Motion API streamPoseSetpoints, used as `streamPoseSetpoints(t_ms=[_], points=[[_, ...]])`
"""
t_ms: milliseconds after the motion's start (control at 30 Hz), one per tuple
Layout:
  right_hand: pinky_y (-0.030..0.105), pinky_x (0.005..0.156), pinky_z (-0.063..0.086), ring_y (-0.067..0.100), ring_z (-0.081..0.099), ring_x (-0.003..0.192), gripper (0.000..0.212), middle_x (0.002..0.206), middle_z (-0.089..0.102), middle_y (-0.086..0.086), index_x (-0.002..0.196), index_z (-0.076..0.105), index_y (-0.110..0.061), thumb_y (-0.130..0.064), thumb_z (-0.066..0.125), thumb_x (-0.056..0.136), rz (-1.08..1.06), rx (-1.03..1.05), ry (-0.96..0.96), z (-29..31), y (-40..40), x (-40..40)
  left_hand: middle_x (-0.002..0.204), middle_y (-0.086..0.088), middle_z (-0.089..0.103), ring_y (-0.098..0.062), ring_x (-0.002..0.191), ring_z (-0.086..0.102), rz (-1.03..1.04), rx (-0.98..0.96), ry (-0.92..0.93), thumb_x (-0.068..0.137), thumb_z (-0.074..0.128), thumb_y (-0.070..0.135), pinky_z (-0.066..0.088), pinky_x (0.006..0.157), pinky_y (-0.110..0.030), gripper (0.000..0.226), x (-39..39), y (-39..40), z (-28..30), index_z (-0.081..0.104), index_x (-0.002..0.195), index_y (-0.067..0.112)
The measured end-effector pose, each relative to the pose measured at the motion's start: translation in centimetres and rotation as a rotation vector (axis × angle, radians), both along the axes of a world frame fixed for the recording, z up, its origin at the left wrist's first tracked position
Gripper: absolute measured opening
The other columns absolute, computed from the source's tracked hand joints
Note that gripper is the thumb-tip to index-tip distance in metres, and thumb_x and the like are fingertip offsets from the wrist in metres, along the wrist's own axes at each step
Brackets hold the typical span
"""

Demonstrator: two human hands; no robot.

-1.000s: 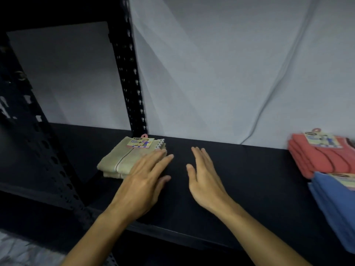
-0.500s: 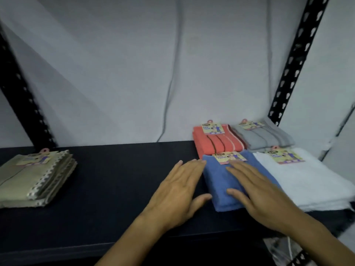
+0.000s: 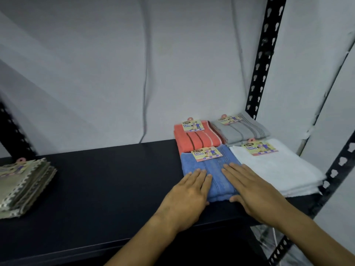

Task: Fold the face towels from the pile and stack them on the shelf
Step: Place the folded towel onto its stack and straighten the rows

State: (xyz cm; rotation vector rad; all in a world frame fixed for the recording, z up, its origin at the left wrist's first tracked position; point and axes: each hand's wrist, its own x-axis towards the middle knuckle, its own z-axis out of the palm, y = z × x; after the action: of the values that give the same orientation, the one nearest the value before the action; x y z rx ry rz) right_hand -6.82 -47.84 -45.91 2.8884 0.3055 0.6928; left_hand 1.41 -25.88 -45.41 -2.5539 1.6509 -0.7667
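Note:
A folded blue face towel [image 3: 217,175] with a card label lies at the right of the black shelf [image 3: 115,179]. My left hand [image 3: 189,191] rests flat on its left edge, fingers straight. Flat on the blue towel's right side lies my right hand [image 3: 253,189], its thumb at the towel's front edge. Behind the blue towel sits a folded orange towel [image 3: 196,139], a grey towel [image 3: 242,129] beside it at the back right. A white towel stack [image 3: 276,169] lies right of the blue one. A beige towel stack [image 3: 21,185] sits at the shelf's far left.
Black perforated uprights stand at the back right [image 3: 265,58], the front right [image 3: 334,179] and the back left [image 3: 13,131]. A white fabric backdrop [image 3: 115,73] hangs behind the shelf. Bare shelf surface stretches between the beige stack and the blue towel.
The view swung right from the beige stack to the coloured towels. Both hands moved from the shelf's left to the blue towel and now lie flat on it.

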Motion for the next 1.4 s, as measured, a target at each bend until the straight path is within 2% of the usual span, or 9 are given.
streamPoseSetpoints(t_ms=[100, 367, 500, 700, 867, 1100, 1200, 1333, 1400], points=[[0.030, 0.112, 0.016, 0.025, 0.050, 0.125, 0.085, 0.129, 0.061, 0.012, 0.127, 0.057, -0.001, -0.032, 0.092, 0.056, -0.008, -0.024, -0.044, -0.1, 0.3, 0.1, 0.125, -0.013, 0.067, -0.023, 0.117, 0.064, -0.002, -0.012, -0.034, 0.069, 0.087, 0.039, 0.049, 0.100, -0.031, 0.069, 0.0, 0.2, -0.1, 0.066, 0.124, 0.004], [0.027, 0.110, 0.023, 0.014, 0.035, 0.134, 0.073, 0.139, 0.054, 0.003, 0.136, 0.052, -0.006, -0.034, 0.079, 0.074, 0.036, 0.162, -0.044, -1.0, 2.8, 0.6, 0.130, -0.013, 0.064, -0.022, 0.120, 0.062, -0.028, -0.099, 0.095, 0.067, 0.089, 0.011, 0.037, 0.098, -0.024, 0.067, 0.9, 3.7, -0.5, 0.062, 0.128, 0.003], [0.027, 0.112, 0.023, 0.016, 0.043, 0.134, 0.064, 0.139, 0.054, -0.001, 0.137, 0.051, -0.010, -0.032, 0.074, 0.082, 0.063, 0.230, -0.037, -1.5, 5.2, 1.3, 0.143, -0.018, 0.051, -0.025, 0.132, 0.049, -0.015, -0.072, 0.135, 0.080, 0.068, -0.002, 0.047, 0.096, -0.032, 0.062, 1.2, 6.6, -0.5, 0.050, 0.139, 0.000], [0.027, 0.098, 0.040, 0.010, 0.046, 0.122, 0.050, 0.125, 0.064, -0.003, 0.125, 0.063, -0.013, -0.027, 0.077, 0.079, 0.049, 0.238, -0.163, -1.2, 7.8, 1.2, 0.125, -0.016, 0.066, -0.024, 0.116, 0.065, -0.007, -0.054, -0.009, 0.073, 0.087, 0.025, 0.049, 0.097, -0.032, 0.060, 1.7, 7.3, -0.3, 0.065, 0.125, 0.002], [0.022, 0.096, 0.042, 0.007, 0.044, 0.123, 0.047, 0.127, 0.062, -0.005, 0.126, 0.062, -0.015, -0.028, 0.071, 0.082, 0.053, 0.297, -0.124, -1.0, 7.6, 0.6, 0.112, -0.018, 0.071, -0.027, 0.104, 0.070, 0.012, 0.015, -0.131, 0.062, 0.091, 0.017, 0.055, 0.088, -0.031, 0.059, 1.1, 6.7, 0.1, 0.070, 0.115, 0.000], [0.021, 0.112, 0.023, 0.006, 0.041, 0.131, 0.050, 0.137, 0.052, -0.010, 0.134, 0.056, -0.016, -0.039, 0.053, 0.090, 0.117, 0.324, -0.079, -1.2, 9.4, -0.7, 0.113, -0.019, 0.070, -0.028, 0.105, 0.069, -0.020, -0.044, -0.081, 0.063, 0.091, 0.016, 0.057, 0.083, -0.031, 0.072, 0.1, 9.6, -0.1, 0.052, 0.121, 0.000], [0.018, 0.114, 0.018, 0.004, 0.037, 0.134, 0.052, 0.141, 0.047, -0.013, 0.137, 0.053, -0.018, -0.042, 0.044, 0.092, 0.157, 0.359, -0.058, -1.4, 11.2, 0.3, 0.116, -0.020, 0.069, -0.029, 0.106, 0.069, 0.004, -0.047, -0.054, 0.062, 0.091, 0.013, 0.058, 0.082, -0.033, 0.072, 0.1, 12.1, 0.1, 0.055, 0.122, -0.001], [0.025, 0.108, 0.030, 0.006, 0.041, 0.130, 0.051, 0.136, 0.056, -0.007, 0.132, 0.058, -0.016, -0.043, 0.046, 0.090, 0.207, 0.331, -0.072, -1.0, 15.3, 3.1, 0.117, -0.018, 0.069, -0.027, 0.107, 0.069, 0.113, -0.028, -0.049, 0.055, 0.094, 0.013, 0.055, 0.085, -0.031, 0.070, 0.7, 16.4, 0.3, 0.067, 0.119, -0.001], [0.030, 0.105, 0.037, 0.009, 0.044, 0.128, 0.050, 0.133, 0.059, -0.005, 0.130, 0.060, -0.015, -0.038, 0.060, 0.086, 0.255, 0.348, -0.080, -1.0, 17.5, 4.7, 0.118, -0.018, 0.069, -0.027, 0.108, 0.068, 0.176, -0.041, -0.025, 0.055, 0.095, 0.010, 0.054, 0.087, -0.030, 0.068, 1.2, 18.7, 0.2, 0.069, 0.117, -0.002]])
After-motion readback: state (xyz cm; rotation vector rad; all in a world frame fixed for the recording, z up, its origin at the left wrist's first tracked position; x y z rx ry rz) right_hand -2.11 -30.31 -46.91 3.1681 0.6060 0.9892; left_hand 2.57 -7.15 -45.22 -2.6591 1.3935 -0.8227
